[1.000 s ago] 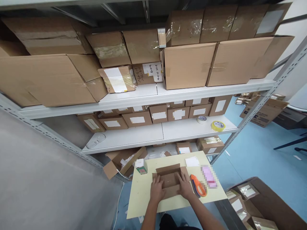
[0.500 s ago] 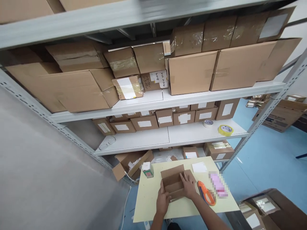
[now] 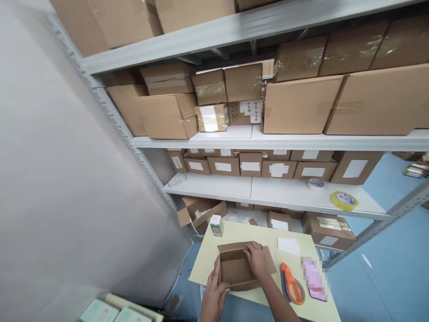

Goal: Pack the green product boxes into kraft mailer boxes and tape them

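Observation:
An open cardboard box (image 3: 236, 269) sits between my hands near the front of the small cream-coloured table (image 3: 204, 264), its flaps folded outward and its inside bare. My left hand (image 3: 213, 293) grips the box's left wall, thumb low along the near side and fingers up the outside. Across the right side reaches my right hand (image 3: 257, 261), fingers bent over the far right edge of the box. Right of it lies an orange tape dispenser (image 3: 292, 286) with a roll of tape. A small green and white carton (image 3: 216, 226) stands at the table's far left corner.
White paper (image 3: 288, 246) and a pink, pixelated item (image 3: 314, 279) lie on the table's right. Behind rises a metal shelf (image 3: 208, 190) of cardboard boxes, with a yellow tape roll (image 3: 344, 201) and a white one (image 3: 315, 184). Green cartons (image 3: 98, 311) stand at lower left.
The view has swung left, bringing more wall and the green cartons into sight. The box has come nearer to me and tilted a little, with both hands still on it.

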Demonstrator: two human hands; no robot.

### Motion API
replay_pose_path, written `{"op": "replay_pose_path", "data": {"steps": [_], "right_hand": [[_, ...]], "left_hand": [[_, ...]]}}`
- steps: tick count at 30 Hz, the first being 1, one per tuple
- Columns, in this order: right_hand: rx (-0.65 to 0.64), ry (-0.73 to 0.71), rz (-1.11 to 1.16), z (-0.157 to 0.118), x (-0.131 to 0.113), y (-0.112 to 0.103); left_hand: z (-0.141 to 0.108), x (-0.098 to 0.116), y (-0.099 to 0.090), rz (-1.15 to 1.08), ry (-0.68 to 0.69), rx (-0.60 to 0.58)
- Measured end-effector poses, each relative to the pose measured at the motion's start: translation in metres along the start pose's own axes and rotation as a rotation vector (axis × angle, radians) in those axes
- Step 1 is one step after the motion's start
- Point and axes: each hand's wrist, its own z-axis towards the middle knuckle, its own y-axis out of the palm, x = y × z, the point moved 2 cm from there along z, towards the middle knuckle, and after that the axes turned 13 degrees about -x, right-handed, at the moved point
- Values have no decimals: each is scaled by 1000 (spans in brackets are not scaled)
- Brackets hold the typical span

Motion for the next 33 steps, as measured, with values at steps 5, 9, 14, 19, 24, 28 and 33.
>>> {"op": "replay_pose_path", "data": {"steps": [5, 9, 14, 19, 24, 28, 33], "right_hand": [[-31, -195, -35, -23, -39, 6], [-29, -267, -33, -42, -77, 33], [182, -470, 148, -80, -159, 88], [120, -671, 239, -155, -263, 143], [-44, -810, 229, -229, -353, 218], [-229, -930, 177, -281, -415, 295], [-498, -1001, -36, -321, -481, 372]], "left_hand": [[-61, -14, -6, 80, 156, 269], [-109, -37, -10, 119, 106, 303], [-194, -70, -14, 57, -45, 361], [-317, -96, -9, -138, -221, 411], [-453, -126, 17, -271, -380, 463], [-549, -141, 46, -352, -533, 538], [-629, -146, 58, -388, -664, 635]]}}
